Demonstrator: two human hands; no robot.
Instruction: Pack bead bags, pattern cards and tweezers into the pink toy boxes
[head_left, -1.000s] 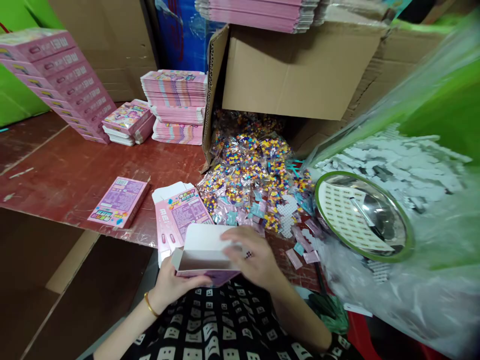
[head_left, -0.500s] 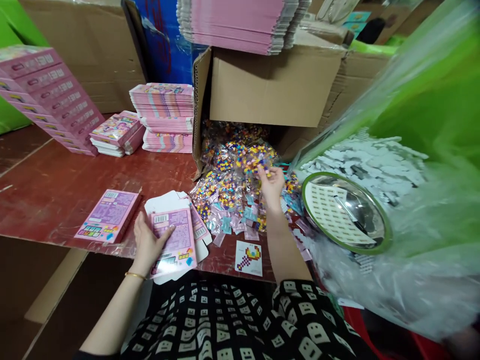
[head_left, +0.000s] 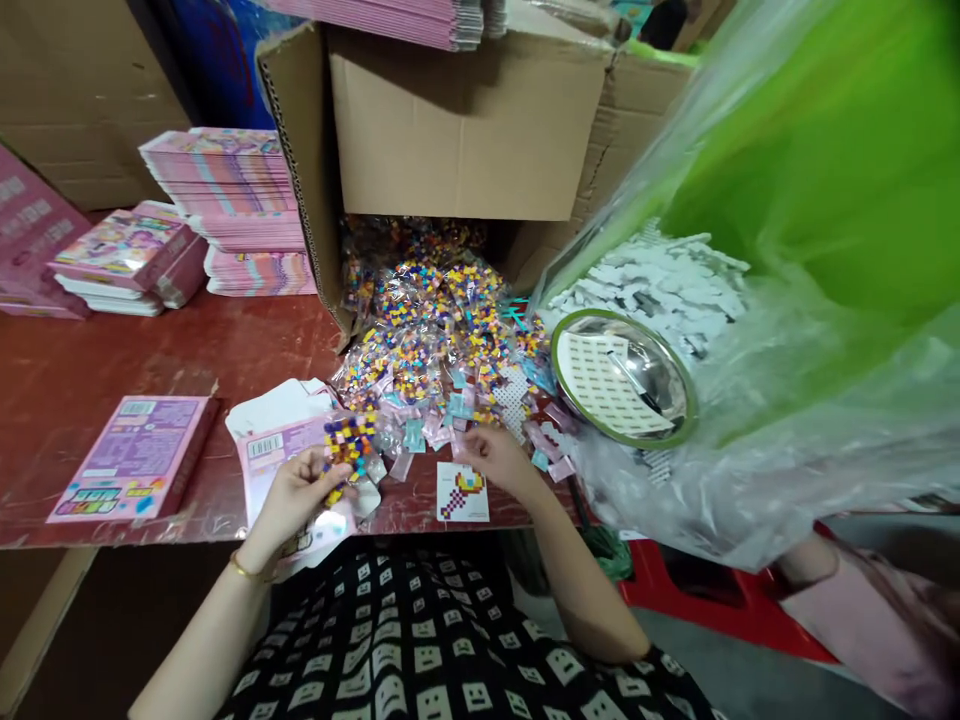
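Note:
My left hand (head_left: 300,495) is closed round a clear bag of colourful beads (head_left: 349,450), thumb on top. Under it lies an open pink box (head_left: 289,440) with white flaps, partly covered by the hand and bag. My right hand (head_left: 499,462) has its fingertips pinched at the small pink and blue packets (head_left: 435,425); whether a packet is between them I cannot make out. Just below those fingers is a white card (head_left: 461,495) with a pixel wand picture. Behind the packets, many bead bags (head_left: 427,330) spill from a cardboard carton (head_left: 465,130).
A closed pink box (head_left: 131,460) lies at the left. Stacks of flat pink cartons (head_left: 255,220) stand behind. To the right, a steel bowl (head_left: 630,375) with a printed sheet sits against a plastic-lined green bin (head_left: 787,250) of white pieces. A person's sleeve (head_left: 877,620) shows lower right.
My right hand has come from the bead pile down to the small packets. A bead bag is now in my left hand, which held the pink box before. The view has shifted right.

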